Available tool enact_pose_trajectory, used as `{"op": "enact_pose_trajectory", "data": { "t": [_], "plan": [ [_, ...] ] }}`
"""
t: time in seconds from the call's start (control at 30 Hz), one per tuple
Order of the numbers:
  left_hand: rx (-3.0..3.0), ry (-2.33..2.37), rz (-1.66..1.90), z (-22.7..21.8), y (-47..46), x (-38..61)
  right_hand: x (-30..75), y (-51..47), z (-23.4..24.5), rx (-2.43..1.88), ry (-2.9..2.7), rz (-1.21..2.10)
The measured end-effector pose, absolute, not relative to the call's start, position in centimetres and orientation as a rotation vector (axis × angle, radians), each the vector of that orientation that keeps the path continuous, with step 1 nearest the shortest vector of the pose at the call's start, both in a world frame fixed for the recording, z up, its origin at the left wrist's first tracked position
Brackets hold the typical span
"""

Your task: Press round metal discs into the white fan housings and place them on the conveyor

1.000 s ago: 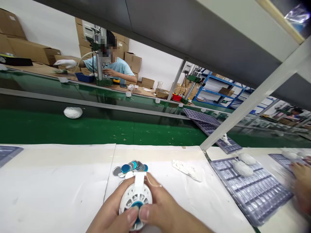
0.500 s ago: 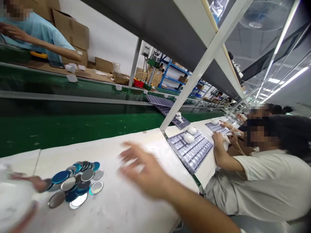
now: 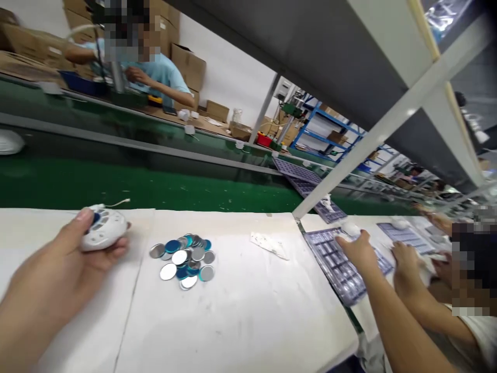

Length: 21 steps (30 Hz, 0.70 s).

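Since half a second ago the right hand has swung away from above the discs and off to their right, and the housing, then a blur at the frame's edge, now shows clearly. Left of the discs, the left hand (image 3: 58, 269) is clamped on a white round vented plastic housing (image 3: 104, 232), thumb on top and fingers beneath, so it is carried clear of the white table cover (image 3: 233, 311) with its thin wire trailing free. The heap of round silver and blue mirror discs (image 3: 185, 256) lies loose between the two hands, within reach of either, I judge. Beyond the discs runs the green conveyor belt (image 3: 155, 186); bare cover lies on their near side as far as the table edge. Just right of the discs lies a white paper scrap (image 3: 269, 244). Well right of them, past the table seam, the right hand (image 3: 359, 252) rests fingers apart on a purple compartment tray (image 3: 341, 277), gripping nothing, close to a co-worker's hand (image 3: 406, 259), so room there is tight.
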<state>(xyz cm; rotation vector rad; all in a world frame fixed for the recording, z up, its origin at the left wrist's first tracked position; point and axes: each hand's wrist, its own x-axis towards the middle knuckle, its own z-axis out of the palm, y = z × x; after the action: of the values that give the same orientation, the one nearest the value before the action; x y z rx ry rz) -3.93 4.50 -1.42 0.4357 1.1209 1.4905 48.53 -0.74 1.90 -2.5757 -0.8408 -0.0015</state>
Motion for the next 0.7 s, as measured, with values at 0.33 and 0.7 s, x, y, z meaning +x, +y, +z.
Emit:
{"op": "enact_pose_trajectory", "data": {
  "t": [0.33, 0.7],
  "plan": [
    [0.637, 1.061, 1.195, -0.4, 1.2, -1.0, 26.1, -3.4, 1.8, -1.55, -1.7, 0.679],
    [0.39, 0.894, 1.104, -1.0, -0.5, 1.0, 22.2, 3.1, -1.9, -1.192, -2.338, 0.62]
  ]
}}
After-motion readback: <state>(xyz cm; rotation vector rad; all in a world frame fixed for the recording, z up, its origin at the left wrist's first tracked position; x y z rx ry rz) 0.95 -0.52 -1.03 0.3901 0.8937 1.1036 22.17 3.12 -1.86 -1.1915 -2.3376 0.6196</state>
